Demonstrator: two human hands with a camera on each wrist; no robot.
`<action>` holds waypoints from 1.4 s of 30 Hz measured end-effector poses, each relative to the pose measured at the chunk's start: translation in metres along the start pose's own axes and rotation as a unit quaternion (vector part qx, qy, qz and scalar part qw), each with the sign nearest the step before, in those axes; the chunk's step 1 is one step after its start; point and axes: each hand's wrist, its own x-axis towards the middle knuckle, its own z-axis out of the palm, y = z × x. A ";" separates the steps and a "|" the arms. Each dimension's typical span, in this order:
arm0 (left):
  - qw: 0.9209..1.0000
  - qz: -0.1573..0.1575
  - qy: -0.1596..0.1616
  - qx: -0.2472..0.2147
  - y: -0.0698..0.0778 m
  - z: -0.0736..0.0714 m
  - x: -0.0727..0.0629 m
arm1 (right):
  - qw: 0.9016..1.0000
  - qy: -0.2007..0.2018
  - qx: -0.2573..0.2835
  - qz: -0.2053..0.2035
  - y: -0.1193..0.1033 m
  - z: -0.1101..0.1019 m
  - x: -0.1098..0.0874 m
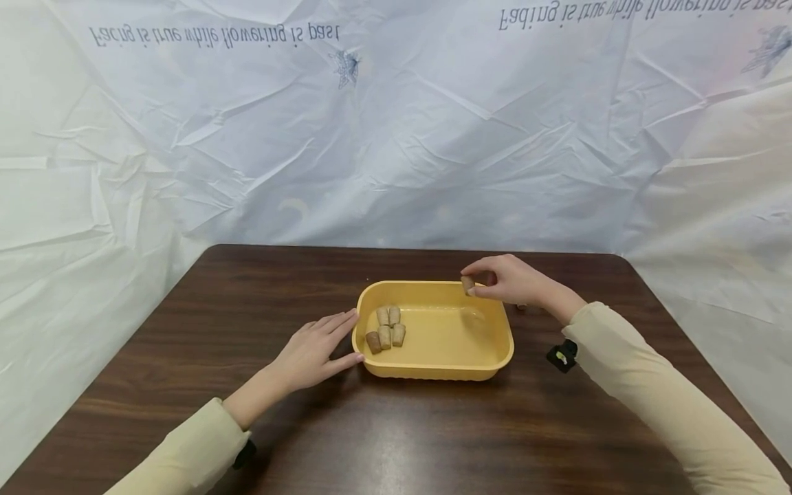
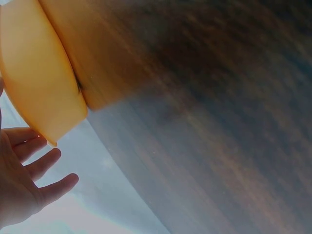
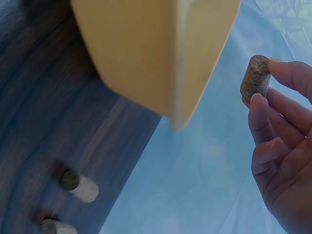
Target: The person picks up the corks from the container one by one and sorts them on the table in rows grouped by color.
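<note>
A yellow plastic tub [image 1: 433, 372] stands on the table, with several tan corks [image 1: 385, 337] grouped at its left end, one browner than the others. My left hand [image 1: 315, 349] touches the tub's left rim with straight, spread fingers. In the left wrist view that hand [image 2: 24, 170] shows fingertips at the yellow rim. Above the tub's back right corner, my right hand [image 1: 510, 278] pinches one cork [image 1: 467, 284] between thumb and fingers. The right wrist view shows this speckled cork [image 3: 255, 78] tilted slightly in the fingertips, apart from the tub.
Two more corks [image 3: 80, 185] lie on the table right of the tub, largely hidden behind the right hand in the head view. The dark wood table [image 1: 247, 295] ends at a back edge before a wrinkled white sheet [image 1: 396, 158].
</note>
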 end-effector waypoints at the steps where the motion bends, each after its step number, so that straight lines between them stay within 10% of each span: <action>1: 1.000 0.001 0.001 0.000 0.000 0.000 0.000 | 1.000 0.002 0.002 0.003 0.002 -0.001 -0.003; 42: 1.000 -0.008 -0.007 -0.005 0.001 -0.001 0.001 | 0.985 0.136 0.049 0.095 0.083 0.033 -0.116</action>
